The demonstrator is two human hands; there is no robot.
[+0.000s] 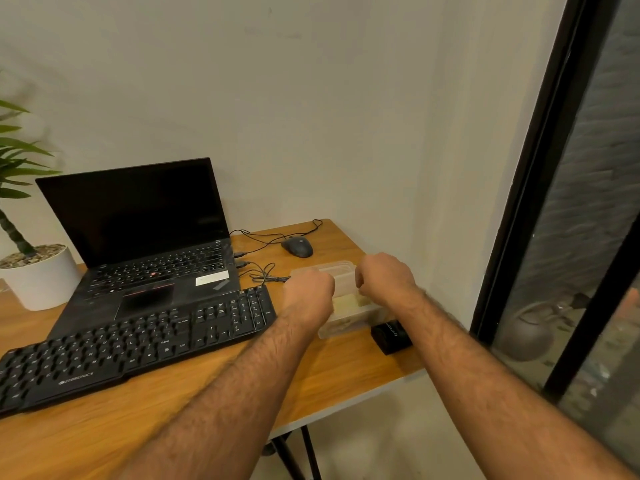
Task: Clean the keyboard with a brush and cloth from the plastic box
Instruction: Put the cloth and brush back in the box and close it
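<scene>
A clear plastic box (341,306) is seen near the right end of the wooden bench (173,410), just right of the black keyboard (131,341). Both hands are placed at the box: the left hand (309,292) is curled over its left side and the right hand (384,277) over its right side, the fingers of each bent at the rim. Whether the lid or the rim itself is gripped cannot be told, as the fingertips are hidden. Something pale is seen through the box wall, but it cannot be made out. The keyboard lies slanted in front of an open laptop (138,237) with a dark screen. A grey mouse (298,246) with its cable is set behind the box, and a small black object (391,336) is set just beside the box's near right corner. A potted plant (34,271) stands at the left.
</scene>
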